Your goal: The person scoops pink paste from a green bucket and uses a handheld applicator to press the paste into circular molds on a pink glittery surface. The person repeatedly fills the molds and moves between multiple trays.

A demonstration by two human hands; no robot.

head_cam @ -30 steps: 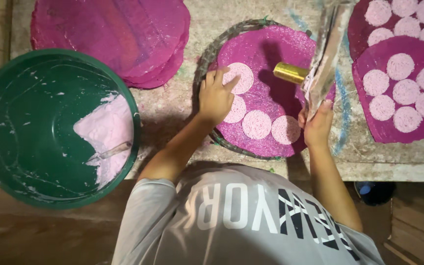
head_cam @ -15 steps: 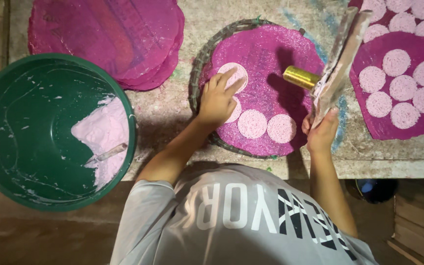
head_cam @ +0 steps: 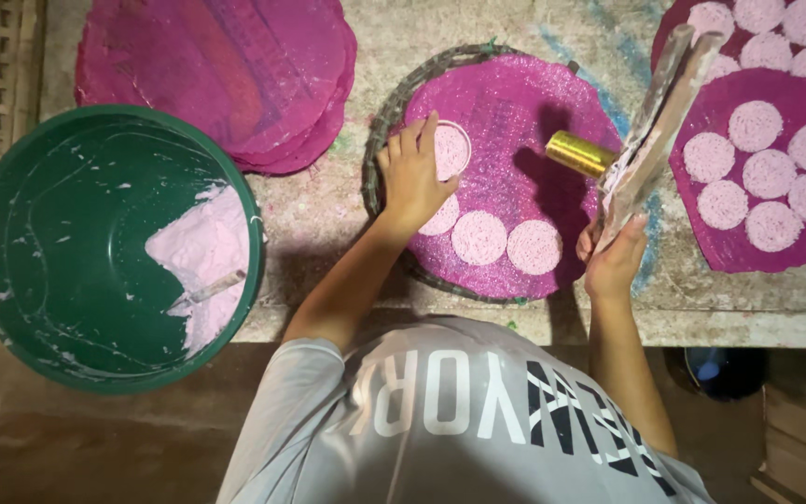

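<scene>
My left hand [head_cam: 412, 177] rests on the left side of a round magenta mat [head_cam: 524, 103], its fingers holding a thin ring mould [head_cam: 451, 149] filled with pale pink paste. Below it lie three pale pink discs [head_cam: 479, 237] in a curved row on the mat. My right hand [head_cam: 614, 259] grips a long flat metal blade [head_cam: 660, 121] that points up and away at a slant. A short gold cylinder [head_cam: 578, 154] lies on the mat next to the blade.
A woven tray [head_cam: 386, 121] carries the mat. A green basin [head_cam: 67, 233] with pink paste [head_cam: 205, 257] and a stick stands at left. A stack of magenta mats [head_cam: 226, 65] lies behind, and mats with several discs [head_cam: 757, 177] at right. The table's front edge [head_cam: 701, 322] is near me.
My right hand has shifted slightly right with the blade. My left hand stays on the ring mould. The discs have not moved.
</scene>
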